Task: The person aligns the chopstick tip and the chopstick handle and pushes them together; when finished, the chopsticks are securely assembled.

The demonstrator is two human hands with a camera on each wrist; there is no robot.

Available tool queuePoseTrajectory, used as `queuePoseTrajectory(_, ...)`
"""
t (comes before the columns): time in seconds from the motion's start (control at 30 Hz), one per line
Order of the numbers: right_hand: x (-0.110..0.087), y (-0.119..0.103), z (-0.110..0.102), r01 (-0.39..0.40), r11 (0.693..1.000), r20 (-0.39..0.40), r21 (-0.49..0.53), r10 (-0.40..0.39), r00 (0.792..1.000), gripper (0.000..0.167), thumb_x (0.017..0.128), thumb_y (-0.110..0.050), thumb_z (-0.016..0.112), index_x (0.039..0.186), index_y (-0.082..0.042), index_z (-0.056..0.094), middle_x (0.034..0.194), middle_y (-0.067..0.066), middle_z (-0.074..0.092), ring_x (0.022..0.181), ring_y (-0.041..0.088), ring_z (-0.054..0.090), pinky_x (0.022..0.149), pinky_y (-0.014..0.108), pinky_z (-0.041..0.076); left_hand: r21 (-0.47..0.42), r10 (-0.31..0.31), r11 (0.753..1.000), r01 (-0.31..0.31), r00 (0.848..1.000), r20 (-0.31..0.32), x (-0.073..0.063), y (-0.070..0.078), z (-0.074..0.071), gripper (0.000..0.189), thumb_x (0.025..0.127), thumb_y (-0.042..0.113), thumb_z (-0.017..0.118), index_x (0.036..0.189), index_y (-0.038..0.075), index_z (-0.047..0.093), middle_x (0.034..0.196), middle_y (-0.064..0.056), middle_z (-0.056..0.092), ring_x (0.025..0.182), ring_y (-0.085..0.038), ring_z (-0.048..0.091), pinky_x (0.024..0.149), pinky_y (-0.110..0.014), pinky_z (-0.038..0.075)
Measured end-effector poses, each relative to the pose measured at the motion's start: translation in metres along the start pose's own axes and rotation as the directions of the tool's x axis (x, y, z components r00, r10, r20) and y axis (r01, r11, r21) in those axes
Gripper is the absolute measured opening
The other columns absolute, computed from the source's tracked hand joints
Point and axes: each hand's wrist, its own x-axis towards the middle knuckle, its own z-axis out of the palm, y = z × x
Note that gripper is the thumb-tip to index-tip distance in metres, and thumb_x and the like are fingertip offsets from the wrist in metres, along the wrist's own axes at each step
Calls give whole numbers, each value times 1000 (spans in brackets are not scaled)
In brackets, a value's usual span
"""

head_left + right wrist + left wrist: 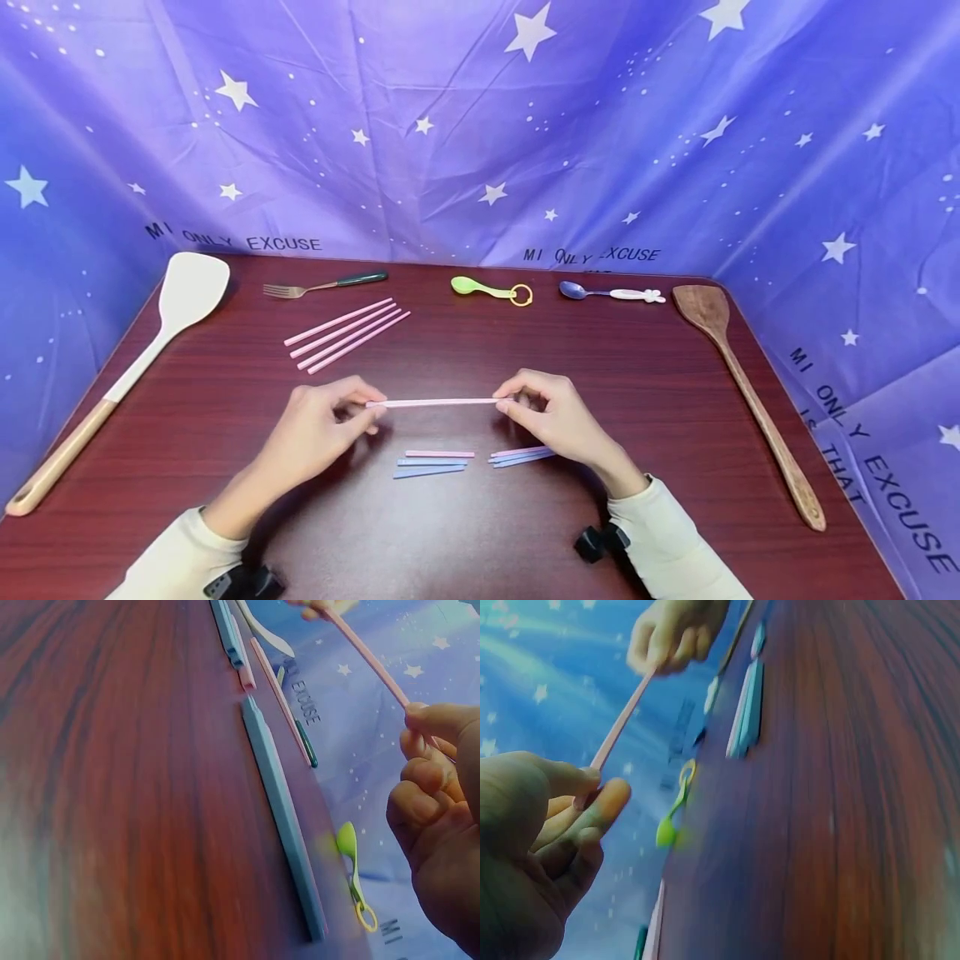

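Note:
Both hands hold one long pink straw (438, 402) level above the table, one hand at each end. My left hand (318, 425) pinches its left end between thumb and fingers; the wrist view shows the tip between them (577, 802). At the other end my right hand (558, 417) pinches it the same way. Below the straw lie two small groups of short pieces: a pink piece (440, 454) with two blue pieces (431, 462) on the left, and pink and blue pieces (521, 457) on the right, partly behind the right hand.
Several long pink straws (348, 335) lie beyond my left hand. Along the back are a fork (322, 285), a green spoon (483, 288) and a blue spoon (600, 292). A white spatula (168, 321) lies at the left edge, a wooden spatula (738, 367) at the right.

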Motion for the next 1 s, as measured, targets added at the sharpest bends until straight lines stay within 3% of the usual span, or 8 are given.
queuePoseTrajectory(0.27, -8, 9, -12, -90, 996, 5, -10, 90, 996, 6, 94, -14, 76, 99, -11, 75, 67, -3, 59, 56, 6, 50, 51, 22, 41, 81, -95, 991, 106, 987, -132, -9, -27, -19, 9, 89, 9, 80, 91, 17, 77, 64, 9, 71, 50, -6, 63, 50, -15, 43)
queuePoseTrajectory(0.33, -11, 11, -13, -87, 996, 16, -17, 87, 996, 5, 94, -15, 76, 98, -12, 75, 66, -4, 59, 57, 6, 52, 51, 23, 43, 101, -109, 986, 129, 977, -185, -9, -34, -20, 9, 88, 9, 81, 90, 17, 77, 63, 9, 71, 49, -4, 62, 49, -14, 43)
queuePoseTrajectory(0.53, -21, 18, -13, -65, 997, 45, -42, 67, 997, 5, 93, -14, 77, 97, -16, 75, 73, -7, 62, 65, 5, 56, 60, 24, 47, 187, -120, 963, 192, 932, -343, -4, -58, -21, 8, 84, 12, 85, 85, 16, 79, 68, 2, 75, 59, 17, 55, 59, -8, 42)
queuePoseTrajectory(0.67, -26, 21, -13, -58, 997, 72, -58, 62, 995, 8, 92, -13, 77, 96, -20, 76, 78, -9, 62, 69, 5, 54, 60, 22, 45, 217, -129, 950, 224, 916, -381, -1, -69, -19, 6, 82, 15, 86, 83, 15, 80, 69, -1, 76, 61, 22, 50, 62, -10, 40)
queuePoseTrajectory(0.77, -30, 24, -12, -49, 996, 96, -70, 56, 994, 10, 92, -13, 77, 97, -21, 76, 79, -10, 62, 69, 5, 53, 59, 21, 43, 224, -128, 946, 233, 907, -402, 1, -75, -17, 6, 82, 14, 86, 83, 14, 80, 66, -1, 74, 58, 19, 50, 63, -14, 38)
queuePoseTrajectory(1.0, -36, 31, -11, 48, 994, 150, -100, -32, 988, 14, 90, -11, 79, 100, -20, 76, 89, -10, 67, 82, 10, 57, 71, 24, 48, 255, -78, 945, 205, 898, -434, 3, -82, -14, 7, 80, 9, 86, 84, 13, 81, 64, 1, 65, 57, 10, 46, 62, -17, 35)
